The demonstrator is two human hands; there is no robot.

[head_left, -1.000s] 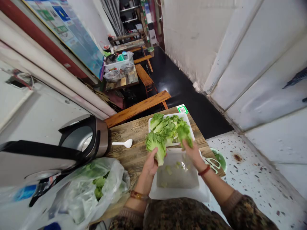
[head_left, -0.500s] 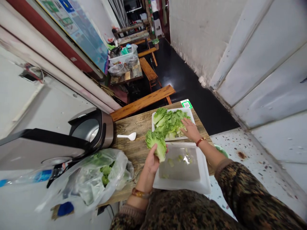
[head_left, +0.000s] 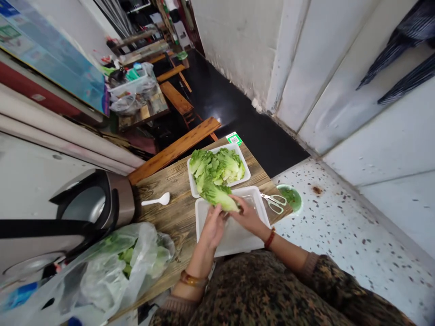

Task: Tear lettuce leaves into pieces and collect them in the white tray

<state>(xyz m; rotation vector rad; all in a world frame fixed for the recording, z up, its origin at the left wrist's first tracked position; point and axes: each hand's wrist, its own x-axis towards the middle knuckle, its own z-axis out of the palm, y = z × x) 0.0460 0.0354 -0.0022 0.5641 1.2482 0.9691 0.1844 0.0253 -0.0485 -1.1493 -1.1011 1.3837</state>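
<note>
A head of lettuce (head_left: 217,195) is held over the near white tray (head_left: 200,226), its pale stem end toward me. My left hand (head_left: 215,226) grips it from below left, fingers closed round the base. From the right, my right hand (head_left: 247,218) has its fingers closed on the same stem end. Just beyond, torn lettuce leaves (head_left: 226,165) fill the far white tray (head_left: 247,174), and the held lettuce's leafy tip overlaps them. Scissors with pale handles (head_left: 274,202) lie right of the near tray, at the table's edge.
A white rice paddle (head_left: 157,199) lies on the wooden table (head_left: 180,217). To the left stand an open rice cooker (head_left: 118,194) and a clear plastic bag (head_left: 142,253) with greens inside. A green basin (head_left: 292,199) is on the floor at right. A bench (head_left: 180,147) stands behind.
My right hand has left the leaves in the far tray and come back to the lettuce in my left hand. The view has swung right, bringing the scissors and basin into sight.
</note>
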